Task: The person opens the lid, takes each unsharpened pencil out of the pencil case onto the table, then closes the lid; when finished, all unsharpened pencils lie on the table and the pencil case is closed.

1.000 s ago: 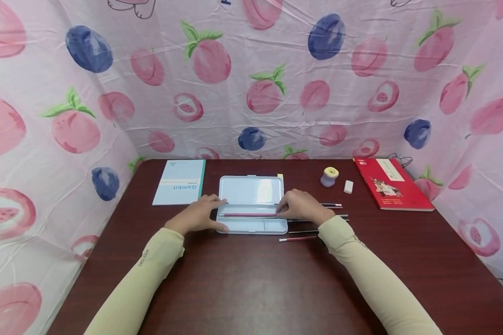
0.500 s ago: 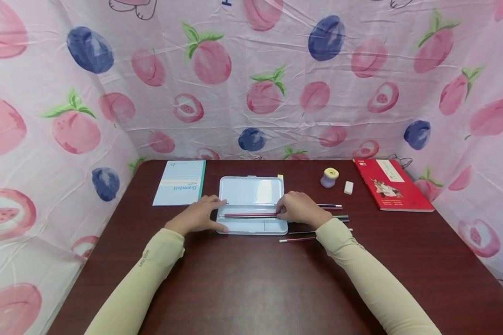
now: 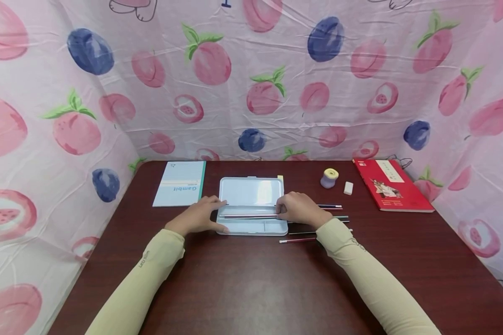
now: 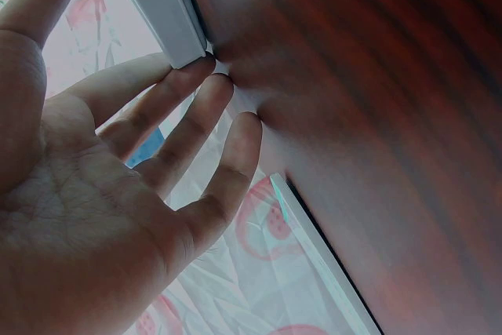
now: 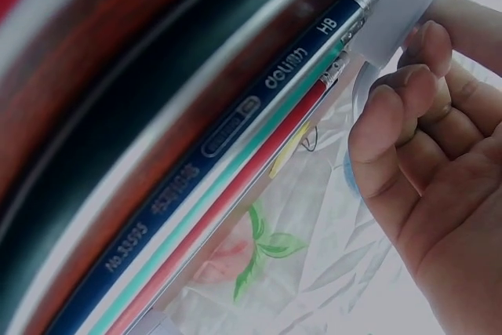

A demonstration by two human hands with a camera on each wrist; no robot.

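Note:
A pale pencil case point(image 3: 251, 190) lies unfolded at mid-table, its lid leaning toward the back. Several pencils point(image 3: 249, 216) lie lengthwise in its long compartment. My left hand point(image 3: 197, 215) spans the case's left end, fingers mostly straight and touching its edge; in the left wrist view, fingertips meet the case corner point(image 4: 157, 5). At the right end my right hand point(image 3: 299, 208) pinches the end of a pencil inside the case; its grip is mostly hidden. Beside that hand, the right wrist view has a blue HB pencil point(image 5: 227, 139) and a red pencil point(image 5: 271, 147) outside the case.
More pencils lie right of the case, including a red one point(image 3: 297, 240) nearer me. Behind stand a yellow-and-purple sharpener-like object point(image 3: 329, 178) and a white eraser point(image 3: 348, 188). A red book point(image 3: 394, 184) lies far right, a light-blue notebook point(image 3: 179, 183) left.
The pencils at the right hand's fingers have shifted slightly inside the long compartment, and that hand has moved a little. The left hand keeps its place at the case.

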